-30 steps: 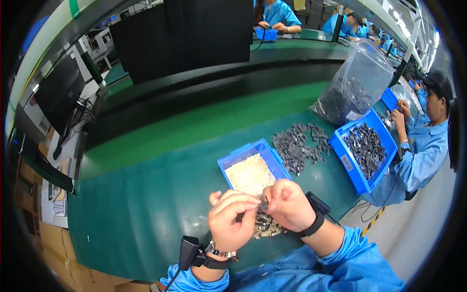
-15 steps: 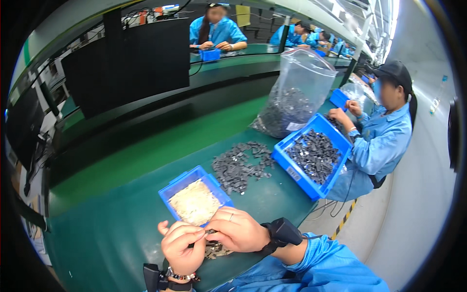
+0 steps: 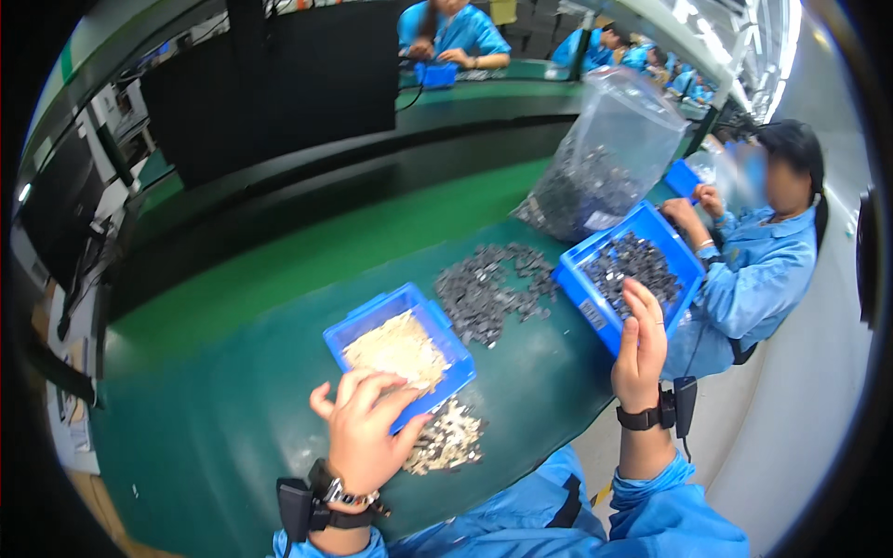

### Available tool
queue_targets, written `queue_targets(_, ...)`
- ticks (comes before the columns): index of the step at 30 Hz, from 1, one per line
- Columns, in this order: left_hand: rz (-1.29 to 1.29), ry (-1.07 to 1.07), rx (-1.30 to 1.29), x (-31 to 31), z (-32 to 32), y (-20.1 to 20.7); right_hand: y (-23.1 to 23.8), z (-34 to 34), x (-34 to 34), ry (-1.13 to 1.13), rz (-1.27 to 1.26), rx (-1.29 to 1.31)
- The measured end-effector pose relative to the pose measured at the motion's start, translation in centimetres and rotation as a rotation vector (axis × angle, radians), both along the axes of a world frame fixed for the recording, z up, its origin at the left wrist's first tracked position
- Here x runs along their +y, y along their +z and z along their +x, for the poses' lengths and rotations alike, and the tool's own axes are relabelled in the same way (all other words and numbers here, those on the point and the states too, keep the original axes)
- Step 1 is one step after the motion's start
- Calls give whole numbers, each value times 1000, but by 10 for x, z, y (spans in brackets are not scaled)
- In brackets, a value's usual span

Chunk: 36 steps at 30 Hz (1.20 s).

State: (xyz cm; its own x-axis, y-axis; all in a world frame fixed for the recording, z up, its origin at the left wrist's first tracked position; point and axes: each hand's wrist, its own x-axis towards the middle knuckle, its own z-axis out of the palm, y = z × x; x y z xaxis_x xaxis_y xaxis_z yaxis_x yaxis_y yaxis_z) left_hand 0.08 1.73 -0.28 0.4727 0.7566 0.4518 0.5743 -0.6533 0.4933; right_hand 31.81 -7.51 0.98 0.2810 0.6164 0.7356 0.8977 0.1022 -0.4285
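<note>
My left hand [image 3: 365,435] hovers at the near side of a small blue bin [image 3: 341,337], its fingers spread and slightly curled. Small pale pieces [image 3: 395,346] fill much of that bin. Close to my left thumb lies a loose pile of mixed pale and dark pieces [image 3: 451,442] on the green table. My right hand [image 3: 640,363] is raised at the near edge of a larger blue bin [image 3: 588,312], fingers stretched out and nothing visible in them. Small black parts [image 3: 633,265] lie in the larger bin, partly covered by my fingers.
A spread of black parts [image 3: 484,288] lies on the green table [image 3: 223,400] between the bins. Behind the larger bin stands a clear plastic bag [image 3: 605,158] of dark parts. A co-worker [image 3: 763,270] sits at the right. A black panel [image 3: 279,102] rises at the back left.
My hands were together over the mixed pile, pinching a small dark piece. They have parted: the right moved to the larger bin, the left opened beside the small bin. The view has shifted.
</note>
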Motion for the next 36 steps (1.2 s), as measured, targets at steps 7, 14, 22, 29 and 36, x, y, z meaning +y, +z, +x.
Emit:
queue_targets(7,33,-26,10,5,0,-9,-23,-77,9,549,-491,-50)
queue_targets(14,-12,-117,-26,9,-7,-9,-29,-93,23,541,-732,-25)
queue_targets(22,-44,-130,34,7,-10,-6,-25,-88,30,575,-780,-56)
queue_targets(29,-62,-127,79,6,-12,-2,-9,-90,32,676,-547,55)
queue_targets(36,-99,-178,-121,2,-8,7,10,-112,52,812,-203,52)
